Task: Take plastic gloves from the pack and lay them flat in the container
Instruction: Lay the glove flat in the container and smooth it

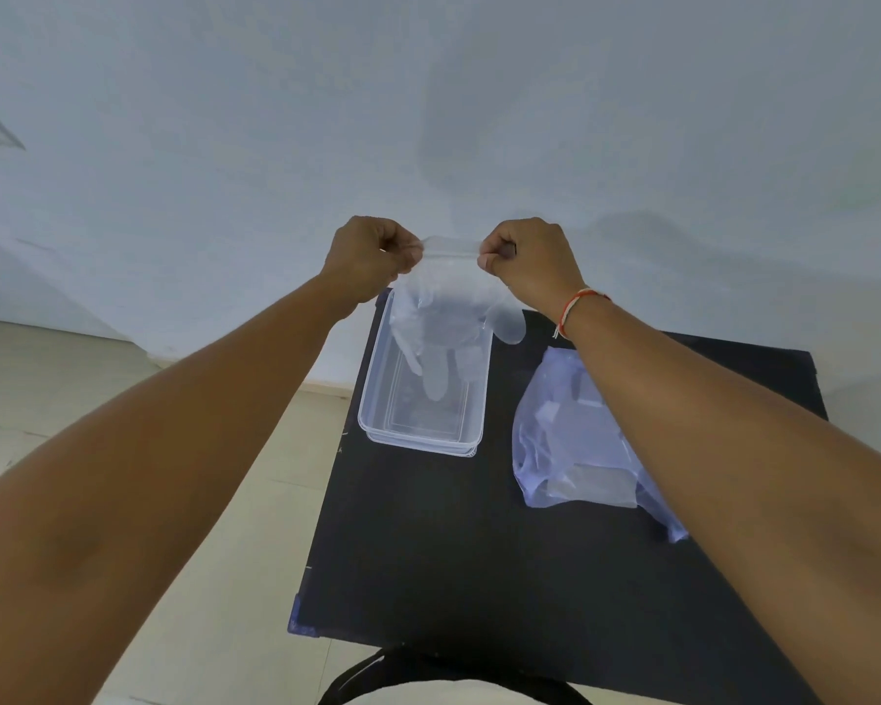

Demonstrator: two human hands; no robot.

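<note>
Room: pale bare wall ahead, light tiled floor at 9 o'clock.
Surface (pixel 453 541): small, black, matte, square-edged.
Glove (pixel 446 318): one clear plastic glove held up by its cuff, fingers dangling down over the container's 12 o'clock end.
Container (pixel 372 399): clear, rectangular, open-topped, at the surface's 11 o'clock.
Pack (pixel 565 450): crumpled clear bag at 2 o'clock, well apart from the container.
Left hand (pixel 367 256): closed, pinching one cuff corner.
Right hand (pixel 530 262): closed, pinching the other cuff corner.
Handling: likely feather-light, limp, clingy and slippery; holding both cuff corners taut should keep it from folding as it is laid flat.
</note>
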